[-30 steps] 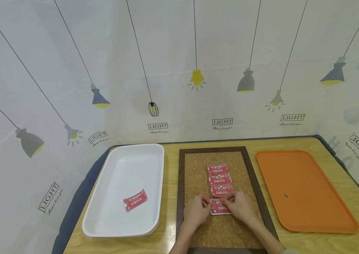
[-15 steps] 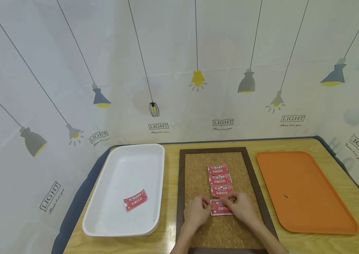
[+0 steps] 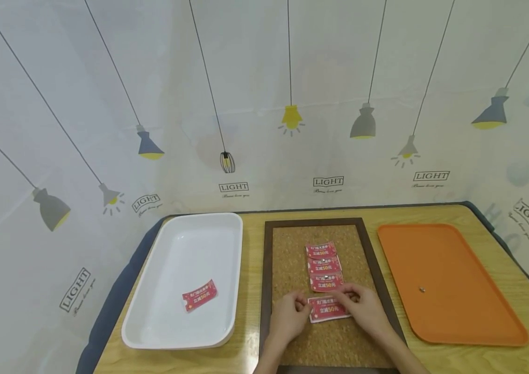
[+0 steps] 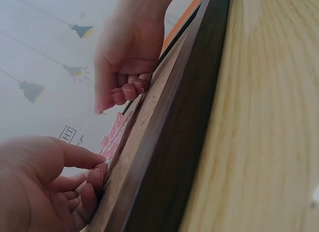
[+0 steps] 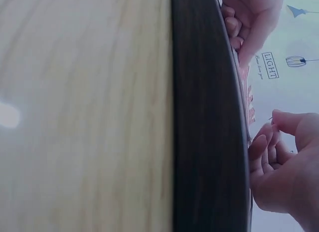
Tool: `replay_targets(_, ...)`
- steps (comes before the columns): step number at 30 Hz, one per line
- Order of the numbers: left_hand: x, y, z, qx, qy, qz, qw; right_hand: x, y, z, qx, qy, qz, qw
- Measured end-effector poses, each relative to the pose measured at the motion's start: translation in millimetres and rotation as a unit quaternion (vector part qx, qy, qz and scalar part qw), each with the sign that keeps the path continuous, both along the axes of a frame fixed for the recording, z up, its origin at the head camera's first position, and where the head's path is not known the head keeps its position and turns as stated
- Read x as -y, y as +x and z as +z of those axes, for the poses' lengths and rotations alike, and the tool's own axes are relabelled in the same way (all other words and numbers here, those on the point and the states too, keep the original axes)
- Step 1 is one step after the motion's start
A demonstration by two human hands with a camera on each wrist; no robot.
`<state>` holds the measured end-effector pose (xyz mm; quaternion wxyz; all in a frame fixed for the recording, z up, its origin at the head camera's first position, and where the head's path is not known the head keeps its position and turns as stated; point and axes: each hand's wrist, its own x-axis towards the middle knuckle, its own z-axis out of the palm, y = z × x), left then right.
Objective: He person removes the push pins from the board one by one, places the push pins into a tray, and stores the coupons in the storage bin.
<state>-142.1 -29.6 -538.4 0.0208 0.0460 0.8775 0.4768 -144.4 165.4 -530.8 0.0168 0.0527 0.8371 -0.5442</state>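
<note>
In the head view, a red coupon [image 3: 328, 308] with a white edge lies low on the cork board [image 3: 292, 340], slightly tilted. My left hand [image 3: 288, 317] pinches its left end between thumb and index finger; the left wrist view shows this grip too. Over its upper right side is my right hand [image 3: 364, 309]. The right wrist view shows a thin pin [image 5: 270, 118] pointing out from between that hand's thumb and index finger; the pin's head is hidden by the fingers. Above, several red coupons [image 3: 325, 266] overlap in a column, with small silver pins [image 3: 326, 277] on them.
A white tray [image 3: 152, 311] at left bears one loose red coupon [image 3: 200, 296]. At right, an orange tray [image 3: 460, 311] has a small silver pin [image 3: 422, 290] on it. The board's dark frame [image 3: 268, 270] rests on the wooden table [image 3: 250, 259].
The lowest coupon has shifted slightly towards me and tilted, and more of its face shows. My right hand has moved a little to the right; my left hand has shifted slightly towards me.
</note>
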Motion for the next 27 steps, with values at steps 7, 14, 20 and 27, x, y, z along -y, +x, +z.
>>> replay_targets(7, 11, 2.5, 5.2, 0.042, 0.035, -0.028, 0.9981, -15, 4.6, -2.3, 0.018, -0.02, 0.002, 1.0)
replay_targets(14, 22, 5.5, 13.8, 0.037, 0.059, -0.042, 0.9967, -32, 5.9, -0.1, -0.007, -0.025, -0.006, 1.0)
replay_targets(20, 31, 1.0, 18.9, 0.03, 0.067, -0.051, 0.996, -45, 6.0, 4.1, -0.024, -0.013, -0.012, 1.0)
replay_targets(27, 43, -6.3, 29.0, 0.022, 0.068, -0.05, 0.9961, -60, 3.1, 3.9, -0.013, -0.016, -0.019, 1.0)
